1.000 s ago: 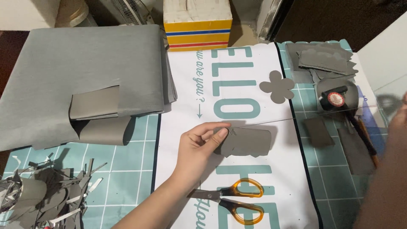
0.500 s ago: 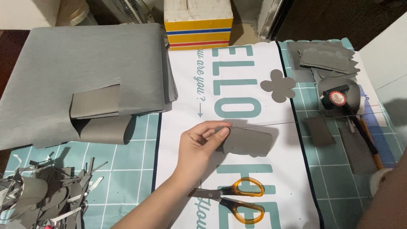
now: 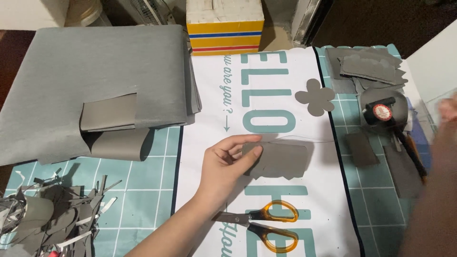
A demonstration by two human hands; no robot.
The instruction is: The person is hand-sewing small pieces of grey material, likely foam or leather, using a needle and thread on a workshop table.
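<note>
Our left hand (image 3: 223, 164) and forearm are bare: no sleeve, ring, watch or glove shows. At three o'clock our right hand (image 3: 445, 143) is blurred, apparently bare too.

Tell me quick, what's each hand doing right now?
Left hand: closed, pinching the grey paper cut-out with a scalloped lower edge.
Right hand: blurred at the frame's right edge; open or closed cannot be told.

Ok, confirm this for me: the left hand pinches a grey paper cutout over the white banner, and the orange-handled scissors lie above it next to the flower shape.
One detail is off. The left hand does pinch the grey paper cutout over the white banner, but the orange-handled scissors lie below it, nearer the person, far from the flower shape. The head view shows this.
</note>
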